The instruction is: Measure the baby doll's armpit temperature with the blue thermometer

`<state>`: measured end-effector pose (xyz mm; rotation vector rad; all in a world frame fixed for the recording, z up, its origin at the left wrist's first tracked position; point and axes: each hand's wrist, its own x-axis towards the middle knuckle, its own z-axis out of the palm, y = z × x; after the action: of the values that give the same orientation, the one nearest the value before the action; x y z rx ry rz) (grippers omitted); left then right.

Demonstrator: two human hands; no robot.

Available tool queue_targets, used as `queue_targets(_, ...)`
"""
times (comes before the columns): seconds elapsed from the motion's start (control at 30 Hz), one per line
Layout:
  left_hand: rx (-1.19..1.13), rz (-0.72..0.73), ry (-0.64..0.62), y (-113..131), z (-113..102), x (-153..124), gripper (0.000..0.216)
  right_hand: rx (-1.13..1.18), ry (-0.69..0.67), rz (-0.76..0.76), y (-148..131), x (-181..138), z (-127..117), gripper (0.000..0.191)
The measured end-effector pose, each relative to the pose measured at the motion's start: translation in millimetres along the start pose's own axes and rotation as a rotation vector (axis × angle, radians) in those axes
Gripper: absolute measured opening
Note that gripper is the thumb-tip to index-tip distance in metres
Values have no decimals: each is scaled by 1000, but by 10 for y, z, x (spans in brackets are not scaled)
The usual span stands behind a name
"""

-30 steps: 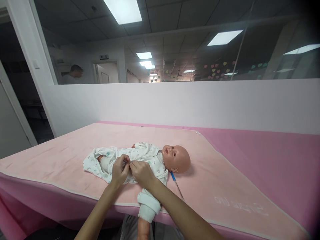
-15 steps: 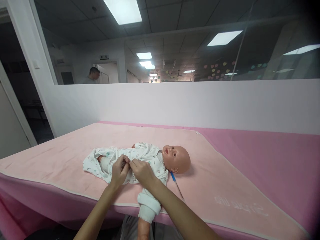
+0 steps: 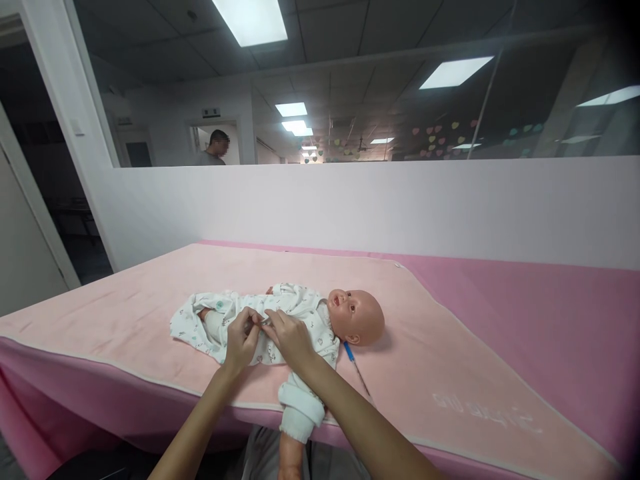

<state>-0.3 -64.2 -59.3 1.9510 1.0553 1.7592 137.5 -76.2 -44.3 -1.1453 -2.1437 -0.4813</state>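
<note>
A baby doll (image 3: 356,319) lies on its back with its bald head to the right, dressed in a white printed gown (image 3: 300,307). Over the middle of the gown's front my two hands nearly meet. My left hand (image 3: 243,339) is closed, thumb and index finger pinching the gown's cloth. Just to its right, my right hand (image 3: 290,339) also pinches the cloth between thumb and fingers; the exact spot held is small and partly covered. One doll arm (image 3: 290,455) with a rolled white cuff (image 3: 301,407) hangs toward me past the table edge.
Beside the doll's neck lies a thin rod with a blue end (image 3: 349,351). A light pink blanket (image 3: 450,360) covers much of the darker pink table cover (image 3: 565,320). A white wall (image 3: 380,207) with a window stands behind; a person (image 3: 216,148) shows through the glass.
My right fingers have lifted and spread a little from the cloth, while the left hand stays nearly in place. Beyond the window, the person has moved right. The view has shifted slightly.
</note>
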Motion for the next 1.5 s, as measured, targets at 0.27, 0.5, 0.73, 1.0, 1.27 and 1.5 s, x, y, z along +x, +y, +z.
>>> queue_targets(0.27,-41,-34,6,19,8,7,8,-59,-38,19,-18,9,-5,22)
queue_targets(0.5,-20,-22,-2,61,7,5,11,-85,-30,10,-31,2,-32,20)
queue_targets(0.73,-25,-16,-19,36,9,13,8,-123,-43,-14,-47,-5,-36,16)
queue_targets(1.0,2,10,-21,-33,9,-9,8,-87,-32,-67,-41,-15,-32,16)
queue_targets(1.27,32,50,-18,-21,28,-25,9,-67,-42,-56,-34,-16,-14,12)
queue_targets(1.5,28,48,9,14,23,-31,9,-44,-58,57,-60,-13,-65,15)
